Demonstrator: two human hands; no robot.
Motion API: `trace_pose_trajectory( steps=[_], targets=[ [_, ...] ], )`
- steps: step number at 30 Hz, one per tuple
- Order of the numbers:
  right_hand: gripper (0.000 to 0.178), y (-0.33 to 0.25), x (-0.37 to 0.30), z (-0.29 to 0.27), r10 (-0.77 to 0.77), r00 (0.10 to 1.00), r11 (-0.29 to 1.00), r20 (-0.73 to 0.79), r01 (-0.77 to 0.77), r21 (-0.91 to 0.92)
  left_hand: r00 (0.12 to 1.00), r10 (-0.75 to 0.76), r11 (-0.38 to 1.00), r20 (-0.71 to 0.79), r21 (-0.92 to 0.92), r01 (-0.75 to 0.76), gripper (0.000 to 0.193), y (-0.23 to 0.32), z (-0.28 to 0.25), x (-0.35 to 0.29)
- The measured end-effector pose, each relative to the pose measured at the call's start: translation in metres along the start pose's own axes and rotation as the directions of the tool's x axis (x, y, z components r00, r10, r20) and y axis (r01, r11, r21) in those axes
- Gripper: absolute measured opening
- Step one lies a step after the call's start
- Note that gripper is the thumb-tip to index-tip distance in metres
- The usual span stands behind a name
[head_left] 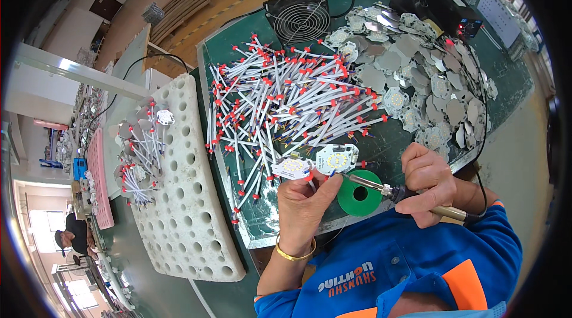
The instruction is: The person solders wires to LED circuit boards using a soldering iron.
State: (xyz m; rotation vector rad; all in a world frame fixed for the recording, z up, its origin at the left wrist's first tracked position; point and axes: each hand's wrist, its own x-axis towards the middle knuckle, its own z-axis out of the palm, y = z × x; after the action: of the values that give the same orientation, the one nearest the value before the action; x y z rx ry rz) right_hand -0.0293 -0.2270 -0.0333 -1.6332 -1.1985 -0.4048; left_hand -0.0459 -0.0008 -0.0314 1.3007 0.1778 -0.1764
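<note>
Blue work jacket with orange patches fills the bottom edge, cut off by the frame, so the forearms mostly disappear into it. Left hand, gold bangle on the wrist, is pinched around a small white LED board and what looks like a red-tipped wire, though the fingers cover the wire almost entirely. Second LED board sits just beside the first one, and whether the hand touches it I can't tell. Right hand is clenched around a soldering iron, tip pointing left toward the boards; the exact contact point is hidden behind the left thumb. Green solder spool lies under the iron on the table, partly covered. Further back there's a big heap of white wires with red ends, and to the right a pile of more round boards, too tangled to count. Small black fan at the far edge. Off to the left, a white foam tray with holes carries some finished pieces, blurry at that angle
</note>
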Motion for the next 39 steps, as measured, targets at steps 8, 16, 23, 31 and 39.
trace_pose_trajectory(
  steps=[8,16,23,31,39],
  targets=[
    [0.025,0.002,0.005,-0.003,-0.116,0.988,0.978,0.106,0.132,-0.160,1.000,0.011,1.000,-0.017,-0.004,-0.011,0.006,-0.001,0.002,0.000],
    [0.026,0.007,-0.004,0.006,0.006,0.998,1.000,-0.061,-0.008,-0.030,0.998,0.006,1.000,-0.056,-0.016,-0.007,0.006,-0.003,0.003,0.001],
    [0.027,0.006,0.007,-0.003,-0.019,0.995,0.999,-0.095,0.021,0.025,0.999,-0.042,0.999,-0.012,-0.024,0.042,0.008,-0.005,-0.003,0.008],
    [0.026,0.024,0.040,0.010,0.182,0.964,0.937,-0.192,-0.230,-0.263,0.993,-0.084,0.996,0.084,0.033,0.081,0.005,0.000,0.002,0.009],
    [0.026,0.028,0.046,0.023,0.297,0.947,0.940,-0.123,-0.312,-0.135,0.997,-0.049,0.987,0.066,0.159,0.038,0.008,0.001,-0.004,0.008]
  ],
)
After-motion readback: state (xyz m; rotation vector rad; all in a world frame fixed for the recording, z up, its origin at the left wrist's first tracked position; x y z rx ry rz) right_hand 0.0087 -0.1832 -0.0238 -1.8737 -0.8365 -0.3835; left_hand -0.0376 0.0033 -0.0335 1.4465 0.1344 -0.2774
